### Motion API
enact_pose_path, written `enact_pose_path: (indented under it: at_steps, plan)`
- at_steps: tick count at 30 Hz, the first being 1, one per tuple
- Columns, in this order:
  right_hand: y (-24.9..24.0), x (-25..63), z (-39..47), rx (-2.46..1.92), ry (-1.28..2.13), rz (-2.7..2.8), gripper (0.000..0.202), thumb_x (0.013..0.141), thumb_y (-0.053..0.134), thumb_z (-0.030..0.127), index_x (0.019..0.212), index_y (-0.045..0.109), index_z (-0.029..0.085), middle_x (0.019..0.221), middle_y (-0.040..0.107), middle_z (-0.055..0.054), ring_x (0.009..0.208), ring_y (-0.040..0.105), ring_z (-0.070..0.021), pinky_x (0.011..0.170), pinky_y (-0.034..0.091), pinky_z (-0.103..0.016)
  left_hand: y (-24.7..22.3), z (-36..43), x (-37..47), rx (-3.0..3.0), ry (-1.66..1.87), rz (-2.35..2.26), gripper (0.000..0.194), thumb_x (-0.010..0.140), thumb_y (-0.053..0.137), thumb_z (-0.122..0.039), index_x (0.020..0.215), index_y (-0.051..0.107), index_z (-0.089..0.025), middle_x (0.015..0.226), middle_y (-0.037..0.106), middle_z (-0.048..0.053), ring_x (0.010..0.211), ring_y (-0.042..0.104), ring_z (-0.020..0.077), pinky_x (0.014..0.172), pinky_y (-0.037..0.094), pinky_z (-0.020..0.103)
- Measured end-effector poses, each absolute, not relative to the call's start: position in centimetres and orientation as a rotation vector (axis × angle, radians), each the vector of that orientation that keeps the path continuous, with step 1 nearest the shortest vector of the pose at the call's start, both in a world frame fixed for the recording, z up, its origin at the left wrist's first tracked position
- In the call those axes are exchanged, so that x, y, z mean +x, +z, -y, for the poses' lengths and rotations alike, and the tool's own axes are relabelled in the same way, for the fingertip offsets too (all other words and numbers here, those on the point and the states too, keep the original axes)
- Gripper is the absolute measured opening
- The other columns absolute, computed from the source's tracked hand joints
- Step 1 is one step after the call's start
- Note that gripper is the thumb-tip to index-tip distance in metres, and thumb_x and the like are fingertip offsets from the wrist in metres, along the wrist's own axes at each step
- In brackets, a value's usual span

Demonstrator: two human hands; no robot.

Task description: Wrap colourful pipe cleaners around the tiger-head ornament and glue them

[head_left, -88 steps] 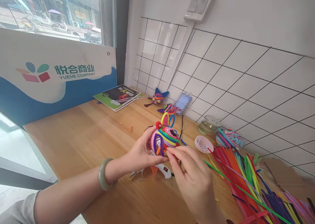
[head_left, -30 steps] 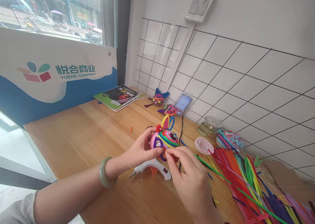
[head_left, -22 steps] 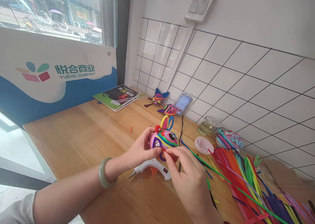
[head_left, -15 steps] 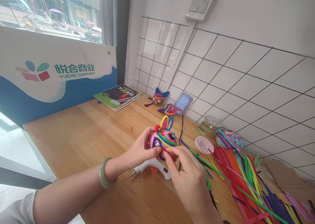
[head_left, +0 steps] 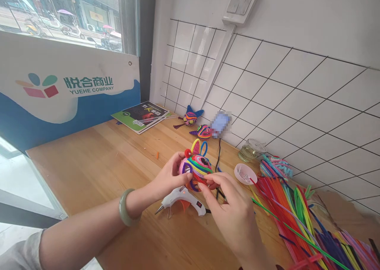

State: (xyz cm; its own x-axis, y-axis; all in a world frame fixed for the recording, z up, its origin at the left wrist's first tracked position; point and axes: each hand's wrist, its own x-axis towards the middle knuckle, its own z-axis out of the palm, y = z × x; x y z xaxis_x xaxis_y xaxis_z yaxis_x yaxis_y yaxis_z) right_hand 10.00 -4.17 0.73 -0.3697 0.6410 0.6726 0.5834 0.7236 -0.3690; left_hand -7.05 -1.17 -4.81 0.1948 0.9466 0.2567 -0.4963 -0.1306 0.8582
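A rounded animal figure wound from many-coloured pipe cleaners [head_left: 199, 165] is held up over the table, with yellow and blue loop ears and a red ball on its upper left. My left hand [head_left: 172, 175] grips it from the left, thumb in front and fingers behind. At its lower right side, the fingertips of my right hand [head_left: 227, 200] pinch a short red pipe cleaner [head_left: 199, 179] against the figure; its end is partly hidden. Just below lies a white glue gun [head_left: 185, 196] with a small red light lit, its nozzle pointing left.
Loose pipe cleaners [head_left: 285, 218] spread over the right side, beside a pink bowl of small bits [head_left: 246, 174] and a glass jar [head_left: 251, 150]. Two finished-looking figures [head_left: 191, 117], a phone [head_left: 220, 124] and booklets [head_left: 141, 115] lie along the back. A black cable [head_left: 219, 155] runs behind.
My hands and the figure have shifted slightly left, and the figure has turned a little. The right fingertips have moved along the red piece. The glue gun stays put.
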Motion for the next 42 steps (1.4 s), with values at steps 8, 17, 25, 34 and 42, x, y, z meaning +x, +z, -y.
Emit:
enact_pose_path:
  at_steps: [8, 17, 25, 34, 42]
  plan:
    - [0.8, 10.1, 4.3, -0.903, 0.121, 2.109, 0.011, 0.09, 0.061, 0.01, 0.095, 0.062, 0.019, 0.088, 0.065, -0.003, 0.082, 0.065, -0.0153, 0.073, 0.055, -0.027, -4.7, 1.1, -7.0, 1.035, 1.382, -0.542, 0.049, 0.072, 0.08, -0.037, 0.109, 0.054, -0.02, 0.109, 0.068, 0.008, 0.095, 0.066, 0.0226, 0.079, 0.051, 0.032]
    - [0.1, 9.7, 4.2, -0.879, -0.007, 2.137, 0.017, 0.092, 0.055, 0.005, 0.097, 0.065, 0.018, 0.086, 0.067, -0.005, 0.08, 0.065, -0.0167, 0.072, 0.056, -0.03, -4.8, 1.1, -6.9, 1.131, 1.373, -0.588, 0.056, 0.072, 0.079, -0.044, 0.114, 0.05, -0.019, 0.111, 0.065, 0.009, 0.105, 0.061, 0.0252, 0.086, 0.047, 0.034]
    - [-0.1, 9.8, 4.2, -0.858, 0.008, 2.136, 0.019, 0.09, 0.055, 0.002, 0.098, 0.067, 0.015, 0.087, 0.066, -0.006, 0.081, 0.064, -0.016, 0.073, 0.054, -0.029, -4.8, 1.1, -6.9, 1.143, 1.36, -0.583, 0.055, 0.072, 0.079, -0.045, 0.111, 0.049, -0.019, 0.109, 0.063, 0.008, 0.102, 0.061, 0.0245, 0.083, 0.047, 0.033]
    - [-0.1, 9.7, 4.1, -0.866, 0.027, 2.132, 0.013, 0.092, 0.056, 0.005, 0.096, 0.064, 0.014, 0.088, 0.067, -0.006, 0.084, 0.064, -0.0152, 0.076, 0.052, -0.027, -5.0, 1.2, -7.0, 1.096, 1.356, -0.569, 0.053, 0.073, 0.079, -0.041, 0.112, 0.052, -0.02, 0.109, 0.066, 0.008, 0.099, 0.063, 0.0233, 0.083, 0.049, 0.033]
    - [0.3, 10.2, 3.9, -0.906, 0.032, 2.089, 0.014, 0.092, 0.062, 0.013, 0.106, 0.061, 0.014, 0.084, 0.064, -0.002, 0.078, 0.063, -0.0122, 0.076, 0.051, -0.022, -4.9, 1.0, -7.1, 1.01, 1.379, -0.58, 0.05, 0.071, 0.081, -0.039, 0.11, 0.056, -0.019, 0.112, 0.067, 0.009, 0.097, 0.065, 0.0245, 0.076, 0.051, 0.032]
